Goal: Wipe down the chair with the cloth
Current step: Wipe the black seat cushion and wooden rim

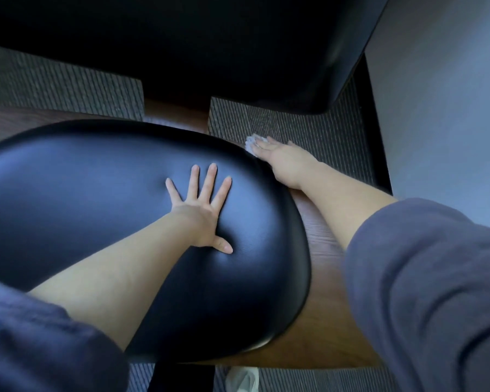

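Pressing the left hand [201,213] flat on the chair's black padded seat [82,193], fingers spread and released, gripping nothing. Pushing the white cloth [251,144] against the seat's far right edge with the right hand [280,159], fingers lying fairly straight over it, above the ribbed grey carpet [309,128].

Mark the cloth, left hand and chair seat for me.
cloth [250,145]: head view, white crumpled part that shows.
left hand [200,212]: head view, back of the hand.
chair seat [82,179]: head view, bare black cushion top.
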`<state>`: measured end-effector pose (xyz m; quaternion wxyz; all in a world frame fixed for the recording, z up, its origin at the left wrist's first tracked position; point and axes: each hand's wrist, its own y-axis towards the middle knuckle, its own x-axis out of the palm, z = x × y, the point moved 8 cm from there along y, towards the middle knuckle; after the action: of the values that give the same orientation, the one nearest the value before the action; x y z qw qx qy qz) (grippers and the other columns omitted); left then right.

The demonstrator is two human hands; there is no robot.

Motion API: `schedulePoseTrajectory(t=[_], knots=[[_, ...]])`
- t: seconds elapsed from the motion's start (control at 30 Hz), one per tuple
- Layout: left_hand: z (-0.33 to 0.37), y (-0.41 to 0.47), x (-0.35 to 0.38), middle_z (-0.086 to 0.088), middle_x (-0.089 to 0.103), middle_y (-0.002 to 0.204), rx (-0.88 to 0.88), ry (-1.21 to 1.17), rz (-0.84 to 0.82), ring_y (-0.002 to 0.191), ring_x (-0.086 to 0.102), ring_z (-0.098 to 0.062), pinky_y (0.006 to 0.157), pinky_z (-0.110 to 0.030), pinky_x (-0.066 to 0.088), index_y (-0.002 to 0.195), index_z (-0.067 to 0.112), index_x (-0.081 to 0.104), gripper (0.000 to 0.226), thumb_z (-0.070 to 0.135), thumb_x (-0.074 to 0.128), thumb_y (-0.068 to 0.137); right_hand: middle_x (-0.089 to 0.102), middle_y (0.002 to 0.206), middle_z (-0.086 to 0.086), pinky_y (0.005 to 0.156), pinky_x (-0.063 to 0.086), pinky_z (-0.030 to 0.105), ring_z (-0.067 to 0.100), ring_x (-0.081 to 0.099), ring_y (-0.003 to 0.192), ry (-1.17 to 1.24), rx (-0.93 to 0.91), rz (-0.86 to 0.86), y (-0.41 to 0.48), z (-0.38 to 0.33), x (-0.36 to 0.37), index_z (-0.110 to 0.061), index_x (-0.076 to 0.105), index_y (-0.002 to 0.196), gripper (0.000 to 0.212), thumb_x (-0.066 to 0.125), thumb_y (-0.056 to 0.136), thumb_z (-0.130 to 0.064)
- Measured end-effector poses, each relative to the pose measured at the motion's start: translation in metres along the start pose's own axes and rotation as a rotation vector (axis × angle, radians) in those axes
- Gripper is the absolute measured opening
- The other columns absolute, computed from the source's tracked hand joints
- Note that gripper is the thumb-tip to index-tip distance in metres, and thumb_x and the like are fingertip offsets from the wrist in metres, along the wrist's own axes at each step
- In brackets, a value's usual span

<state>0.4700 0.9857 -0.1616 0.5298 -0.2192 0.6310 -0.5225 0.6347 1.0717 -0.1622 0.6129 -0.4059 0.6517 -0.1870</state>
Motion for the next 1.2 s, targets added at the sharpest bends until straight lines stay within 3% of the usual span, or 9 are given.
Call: schedulePoseTrajectory(t=[0.2,0.3,0.67,0.77,0.9,1.2], knots=[[0.004,-0.022,0.0,-0.008,-0.037,0.155,-0.023,-0.033,0.125,0.145,-0.026,-0.036,0.112,-0.07,0.005,0.147,0.023,-0.032,0.129,0.083,0.052,0.07,0.008,0.164,-0.009,0.12,0.002,0.053,0.017,-0.001,0.152,-0.117,0.01,0.016,-0.088,0.02,0.024,-0.025,0.019,0.156,0.057,0.027,0.101,-0.02],[0.007,-0.042,0.019,-0.004,-0.031,0.158,-0.075,-0.145,0.162,0.147,-0.021,-0.032,0.112,-0.068,0.012,0.151,0.026,-0.023,0.114,0.08,0.046,0.078,0.011,0.164,-0.007,0.12,0.0,0.055,0.017,0.001,0.152,-0.197,0.028,0.053,-0.125,0.016,0.039,-0.024,0.019,0.156,0.058,0.032,0.099,-0.024],[0.05,-0.138,0.147,-0.009,-0.029,0.158,-0.198,-0.282,0.222,0.147,-0.02,-0.035,0.113,-0.066,0.01,0.151,0.031,-0.021,0.104,0.078,0.041,0.082,0.009,0.165,-0.005,0.118,-0.007,0.055,0.018,-0.001,0.152,-0.254,0.001,0.115,-0.281,-0.05,0.136,-0.024,0.012,0.157,0.065,0.038,0.098,-0.035],[0.054,-0.155,0.166,-0.009,-0.028,0.159,-0.202,-0.294,0.229,0.147,-0.019,-0.035,0.116,-0.061,0.011,0.152,0.03,-0.02,0.095,0.069,0.041,0.09,0.016,0.163,-0.003,0.117,-0.011,0.053,0.021,0.006,0.152,-0.195,-0.08,0.141,-0.306,-0.086,0.167,-0.023,0.02,0.156,0.065,0.043,0.095,-0.033],[0.047,-0.163,0.174,-0.011,-0.023,0.16,-0.182,-0.269,0.25,0.148,-0.015,-0.035,0.118,-0.055,0.014,0.153,0.03,-0.017,0.087,0.046,0.048,0.097,0.03,0.159,0.002,0.117,-0.004,0.054,0.024,0.021,0.149,-0.163,-0.133,0.211,-0.313,-0.133,0.201,-0.018,0.034,0.152,0.065,0.05,0.089,-0.029],[0.014,-0.168,0.189,-0.013,-0.018,0.161,-0.173,-0.287,0.304,0.149,-0.012,-0.034,0.12,-0.046,0.015,0.154,0.036,-0.009,0.085,0.011,0.046,0.094,0.0,0.165,0.0,0.119,-0.013,0.05,0.021,-0.005,0.152,-0.128,-0.109,0.196,-0.289,-0.2,0.233,-0.017,0.006,0.157,0.068,0.035,0.097,-0.029]])
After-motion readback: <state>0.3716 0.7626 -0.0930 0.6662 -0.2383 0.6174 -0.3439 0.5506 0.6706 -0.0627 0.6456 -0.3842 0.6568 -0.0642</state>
